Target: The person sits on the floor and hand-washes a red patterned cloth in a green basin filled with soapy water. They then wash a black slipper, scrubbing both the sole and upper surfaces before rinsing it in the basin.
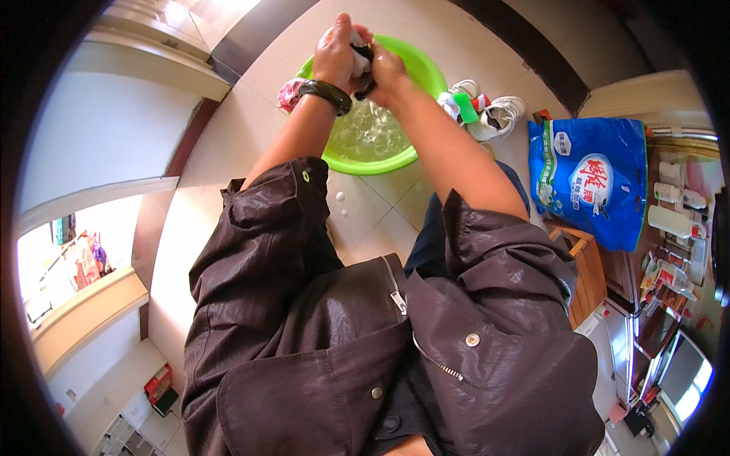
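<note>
Above a bright green plastic basin [373,167] of sudsy water, my left hand [336,57] and my right hand [388,71] press together around a wet, white and dark cloth item [361,61]. The kind of item cannot be told. A dark bangle [326,94] circles my left wrist. Behind that wrist, a red and white cloth [290,95] hangs at the basin's rim. The water [370,134] below is stirred up and foamy.
White sneakers [497,118] and a green brush or soap bar [466,108] lie right of the basin. A large blue detergent bag [590,179] stands farther right, by a wooden stool [587,268]. Foam spots [340,196] dot the tiled floor.
</note>
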A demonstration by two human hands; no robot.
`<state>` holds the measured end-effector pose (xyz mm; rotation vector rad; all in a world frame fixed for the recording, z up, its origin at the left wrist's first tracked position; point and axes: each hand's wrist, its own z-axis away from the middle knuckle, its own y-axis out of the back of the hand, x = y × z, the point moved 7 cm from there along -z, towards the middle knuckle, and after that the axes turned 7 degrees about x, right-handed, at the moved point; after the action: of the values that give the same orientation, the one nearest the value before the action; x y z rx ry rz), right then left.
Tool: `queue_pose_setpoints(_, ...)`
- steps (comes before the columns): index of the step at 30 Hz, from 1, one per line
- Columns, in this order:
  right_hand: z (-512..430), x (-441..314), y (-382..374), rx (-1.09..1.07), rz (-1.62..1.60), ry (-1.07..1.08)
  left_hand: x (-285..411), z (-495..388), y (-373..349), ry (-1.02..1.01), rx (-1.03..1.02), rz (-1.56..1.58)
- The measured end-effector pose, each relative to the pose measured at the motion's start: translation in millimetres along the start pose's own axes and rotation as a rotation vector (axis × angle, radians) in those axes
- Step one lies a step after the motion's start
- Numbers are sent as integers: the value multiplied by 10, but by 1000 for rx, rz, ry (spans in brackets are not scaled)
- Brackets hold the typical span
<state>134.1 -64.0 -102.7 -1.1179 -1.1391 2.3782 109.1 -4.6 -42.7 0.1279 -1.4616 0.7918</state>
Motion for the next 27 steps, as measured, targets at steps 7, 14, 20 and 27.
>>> queue_pose_setpoints(7, 304, -472, -116, -177, 209, -64, 48, 16, 26, 80, -156, -300)
queue_pose_setpoints(14, 456, -736, -21, -81, 532, 96, 4, 33, 197, 236, -213, -232)
queue_pose_setpoints(20, 408, -851, 252, 7, 643, 128, -81, 1, 348, 204, -188, -352)
queue_pose_setpoints(27, 523, -794, 270, 101, 643, 90, -113, -52, 380, 13, -82, -619)
